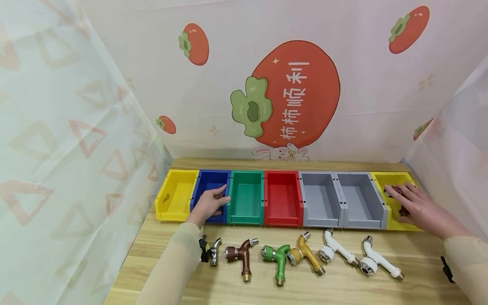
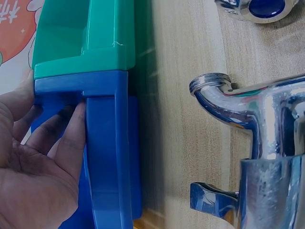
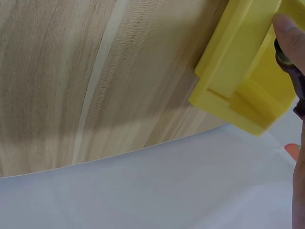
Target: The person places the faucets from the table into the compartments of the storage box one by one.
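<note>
My left hand [image 1: 210, 204] is at the blue bin [image 2: 107, 157]. Its fingers reach inside against the side wall beside the green bin [image 1: 247, 197], with the thumb over the rim. At the far right, my right hand [image 1: 415, 207] holds a dark brown faucet [image 3: 291, 74] over the yellow bin [image 3: 238, 52]; fingers hide most of it. Below the bins lie a chrome faucet [image 1: 215, 252], a brown faucet [image 1: 244, 256], a green faucet [image 1: 281, 258], a golden faucet [image 1: 308, 254] and two white faucets [image 1: 337, 248].
The bins stand side by side: another yellow bin [image 1: 177, 195] at the left end, a red bin [image 1: 283, 197] and two grey bins [image 1: 320, 197] between the green and right yellow ones. Printed cloth walls [image 1: 362, 97] enclose the wooden table [image 1: 324, 288] behind and at both sides.
</note>
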`<state>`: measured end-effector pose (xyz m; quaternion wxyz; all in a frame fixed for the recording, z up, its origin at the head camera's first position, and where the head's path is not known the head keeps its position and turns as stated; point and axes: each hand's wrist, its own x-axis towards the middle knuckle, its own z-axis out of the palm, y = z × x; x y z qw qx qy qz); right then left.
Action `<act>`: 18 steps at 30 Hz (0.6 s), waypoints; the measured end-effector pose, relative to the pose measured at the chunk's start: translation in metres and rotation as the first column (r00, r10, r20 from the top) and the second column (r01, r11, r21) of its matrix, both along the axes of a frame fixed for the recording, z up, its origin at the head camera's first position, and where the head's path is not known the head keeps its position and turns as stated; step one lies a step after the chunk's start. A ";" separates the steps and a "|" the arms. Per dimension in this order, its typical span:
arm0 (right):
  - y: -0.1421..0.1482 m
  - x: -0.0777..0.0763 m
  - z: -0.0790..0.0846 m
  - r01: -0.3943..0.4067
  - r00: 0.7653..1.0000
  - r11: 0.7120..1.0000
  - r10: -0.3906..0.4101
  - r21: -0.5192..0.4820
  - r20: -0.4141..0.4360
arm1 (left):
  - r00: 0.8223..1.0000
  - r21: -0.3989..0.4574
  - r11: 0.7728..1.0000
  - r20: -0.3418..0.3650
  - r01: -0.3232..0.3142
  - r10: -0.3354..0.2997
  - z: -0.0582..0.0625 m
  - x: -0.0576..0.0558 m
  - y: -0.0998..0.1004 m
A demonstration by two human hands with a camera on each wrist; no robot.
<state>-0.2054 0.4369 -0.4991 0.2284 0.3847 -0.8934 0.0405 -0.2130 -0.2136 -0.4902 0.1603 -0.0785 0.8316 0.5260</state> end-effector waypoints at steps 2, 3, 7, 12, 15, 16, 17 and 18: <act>0.001 0.000 -0.001 0.001 1.000 1.000 -0.001 0.007 0.004 | 1.000 0.001 1.000 0.001 0.000 0.000 0.000 0.000 0.000; 0.002 0.001 -0.002 0.004 1.000 1.000 -0.004 0.010 0.009 | 1.000 0.002 1.000 0.002 -0.002 0.002 0.001 0.000 0.000; 0.004 0.006 -0.004 0.034 0.998 0.999 -0.035 0.015 0.053 | 1.000 0.003 1.000 -0.001 0.003 -0.003 0.000 0.000 0.000; 0.004 0.015 -0.002 0.102 0.984 0.995 -0.102 0.006 0.143 | 1.000 -0.001 1.000 -0.003 0.004 -0.004 -0.002 0.001 0.000; 0.003 0.019 -0.003 0.142 0.974 0.990 -0.141 0.010 0.177 | 1.000 0.002 1.000 -0.001 0.004 -0.004 -0.002 0.001 0.000; 0.003 0.020 -0.003 0.154 0.971 0.988 -0.152 0.008 0.183 | 1.000 0.004 1.000 0.001 0.003 -0.003 -0.002 0.001 0.000; 0.003 0.021 -0.004 0.163 0.969 0.987 -0.162 0.007 0.188 | 1.000 0.004 1.000 -0.001 0.005 -0.005 -0.002 0.001 0.000; 0.003 0.022 -0.005 0.172 0.967 0.985 -0.170 0.007 0.188 | 1.000 0.004 1.000 -0.003 0.008 -0.008 -0.002 0.002 0.000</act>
